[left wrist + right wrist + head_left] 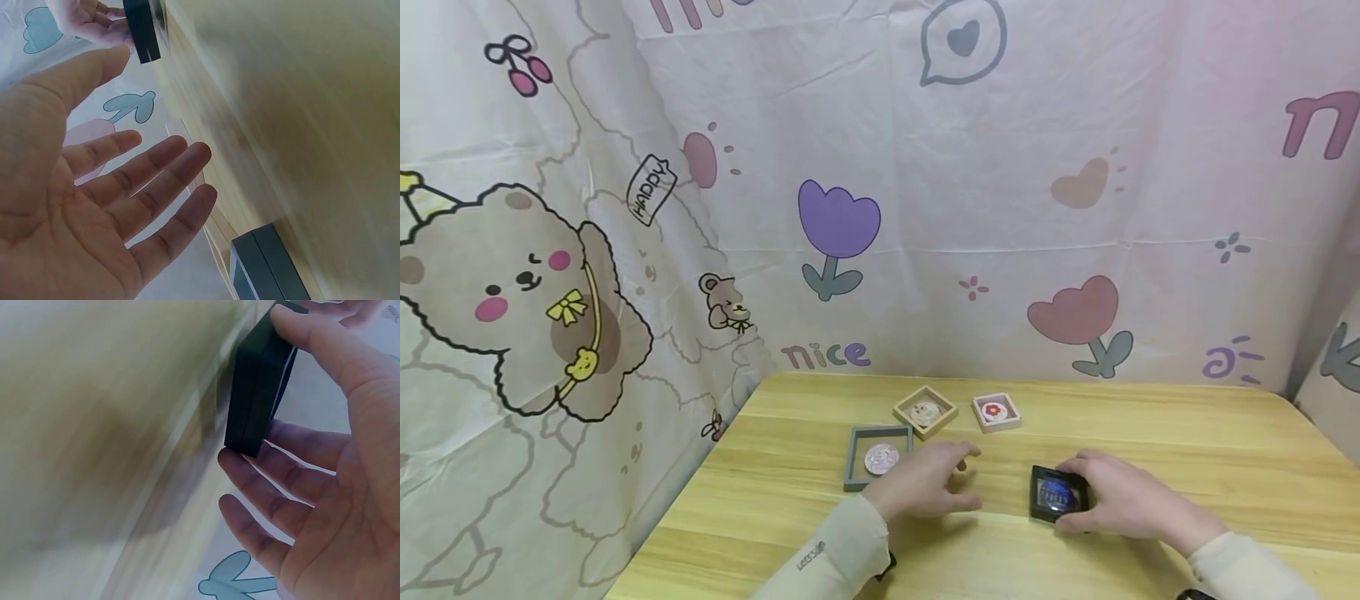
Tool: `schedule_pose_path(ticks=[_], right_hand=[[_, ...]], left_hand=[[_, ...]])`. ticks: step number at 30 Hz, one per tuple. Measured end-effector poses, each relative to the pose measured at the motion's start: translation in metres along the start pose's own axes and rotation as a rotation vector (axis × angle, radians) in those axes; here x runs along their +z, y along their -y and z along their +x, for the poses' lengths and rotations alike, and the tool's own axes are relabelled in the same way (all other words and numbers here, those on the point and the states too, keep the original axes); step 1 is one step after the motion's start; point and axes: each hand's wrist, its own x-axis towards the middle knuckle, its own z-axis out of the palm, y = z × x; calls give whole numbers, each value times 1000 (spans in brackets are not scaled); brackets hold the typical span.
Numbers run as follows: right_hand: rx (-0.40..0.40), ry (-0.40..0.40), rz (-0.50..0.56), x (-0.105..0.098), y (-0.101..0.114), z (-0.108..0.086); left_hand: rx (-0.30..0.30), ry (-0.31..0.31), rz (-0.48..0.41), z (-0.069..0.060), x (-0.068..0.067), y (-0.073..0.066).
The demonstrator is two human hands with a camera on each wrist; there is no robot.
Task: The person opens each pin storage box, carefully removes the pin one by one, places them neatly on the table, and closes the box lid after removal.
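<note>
A small square black display case (1041, 510) with a blue round disc (1057, 495) inside is held in my right hand (1123, 498). In the right wrist view, the thumb (312, 331) lies along one end of the case (256, 387) and fingers touch the other end. My left hand (925, 482) hovers over the table with spread fingers and holds nothing. Nearest to it is a grey square frame (850, 471) with a pale glittery disc (882, 458), partly covered by that hand; its grey edge (269, 265) shows in the left wrist view.
Behind the hands lie a tan wooden frame (942, 423) with a pale disc and a small pinkish frame (1000, 426) with a red flower disc. All rest on a wood-grain table (1210, 442). A printed curtain (925, 167) hangs along the back and left.
</note>
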Motion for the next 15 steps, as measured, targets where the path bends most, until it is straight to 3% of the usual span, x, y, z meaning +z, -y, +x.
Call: schedule_pose_path(ticks=[8,15], right_hand=[[-95,-63,2,-3,13,1],[-127,-119,9,-8,29,1]], left_hand=[[-13,-6,-50,-3,0,-2],[9,-42,-176,-5,0,-4]])
